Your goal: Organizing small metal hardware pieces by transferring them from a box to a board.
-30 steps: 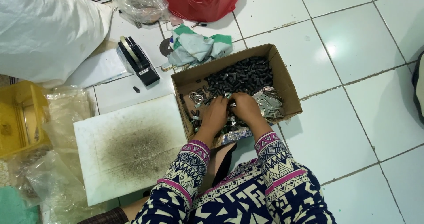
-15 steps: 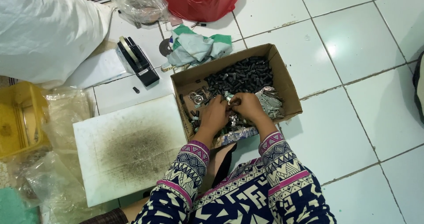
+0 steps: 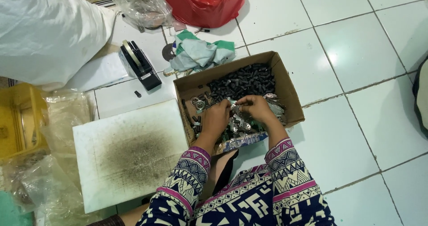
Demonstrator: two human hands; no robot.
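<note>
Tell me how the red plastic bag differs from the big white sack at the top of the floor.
The red bag is glossy and bright; the white sack is matt and pale. The red bag is the smaller, lying by the top edge; the white sack fills the upper left corner. Both are bulging and rest on the tiled floor, away from the hands in the cardboard box.

Left hand (image 3: 216, 117) and right hand (image 3: 253, 108) curled, close together

Occluded and cropped items, head view
Fingertips of both hands are buried among shiny parts (image 3: 243, 123); yellow crate (image 3: 18, 119) is cropped at left edge.
</note>
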